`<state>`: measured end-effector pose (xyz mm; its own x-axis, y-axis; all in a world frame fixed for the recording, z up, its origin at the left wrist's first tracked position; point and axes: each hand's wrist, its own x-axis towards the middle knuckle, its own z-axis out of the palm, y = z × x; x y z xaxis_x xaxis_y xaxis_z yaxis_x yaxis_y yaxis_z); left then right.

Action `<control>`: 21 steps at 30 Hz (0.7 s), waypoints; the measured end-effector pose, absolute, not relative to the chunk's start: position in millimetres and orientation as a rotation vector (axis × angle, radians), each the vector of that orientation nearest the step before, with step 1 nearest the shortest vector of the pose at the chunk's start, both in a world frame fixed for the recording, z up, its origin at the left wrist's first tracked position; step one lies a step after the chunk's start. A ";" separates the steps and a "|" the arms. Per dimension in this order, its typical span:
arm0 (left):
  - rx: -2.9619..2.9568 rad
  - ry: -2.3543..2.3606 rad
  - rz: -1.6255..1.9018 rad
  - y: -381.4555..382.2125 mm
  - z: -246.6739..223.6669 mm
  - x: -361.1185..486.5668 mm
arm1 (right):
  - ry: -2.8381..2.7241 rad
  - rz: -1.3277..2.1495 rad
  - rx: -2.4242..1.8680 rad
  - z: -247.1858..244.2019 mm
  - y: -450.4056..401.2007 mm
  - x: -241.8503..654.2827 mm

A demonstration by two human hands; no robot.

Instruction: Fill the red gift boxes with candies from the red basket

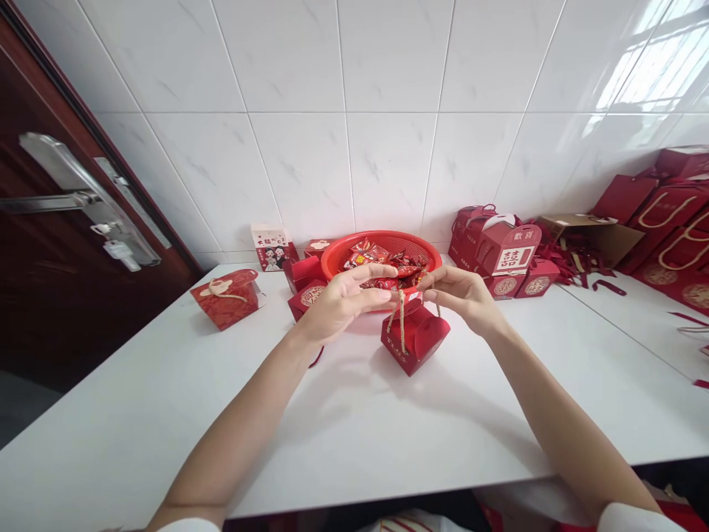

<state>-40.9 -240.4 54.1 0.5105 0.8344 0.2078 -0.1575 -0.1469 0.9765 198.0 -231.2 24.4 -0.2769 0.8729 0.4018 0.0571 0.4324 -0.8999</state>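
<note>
A small red gift box [414, 341] with a twisted rope handle [402, 325] is in front of me, its curved top flaps partly apart. Whether its base touches the table is hard to tell. My left hand [346, 299] reaches the handle from the left, thumb and forefinger closed around its upper end. From the right, my right hand [462, 295] pinches the other side of the handle, fingertips bent together. Just behind, a red plastic basket [343, 247] holds red-wrapped sweets [374, 255]. The rope between my fingertips is partly hidden.
On the white table [166, 414], another red box with a rope handle [226, 298] stands left. Red boxes [509, 247] are stacked right of the basket, with ribbons [581, 255] and red bags [665, 229] farther right. A tiled wall [388, 155] rises behind; a door [60, 288] is left.
</note>
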 end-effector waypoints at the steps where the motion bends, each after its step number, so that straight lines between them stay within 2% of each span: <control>1: 1.475 0.615 0.960 -241.5 52.7 -39.4 | -1.692 0.977 -0.833 26.5 -233.3 194.4; 10: 1.613 0.573 0.943 -243.1 42.9 -31.1 | -1.805 0.711 -1.126 29.9 -239.1 170.8; 16: 1.950 0.901 1.017 -239.3 27.9 -23.5 | -1.630 0.786 -1.104 25.2 -238.2 163.6; 21: 2.147 1.137 0.758 -239.8 12.4 -12.2 | -1.616 0.866 -1.102 21.7 -237.6 164.0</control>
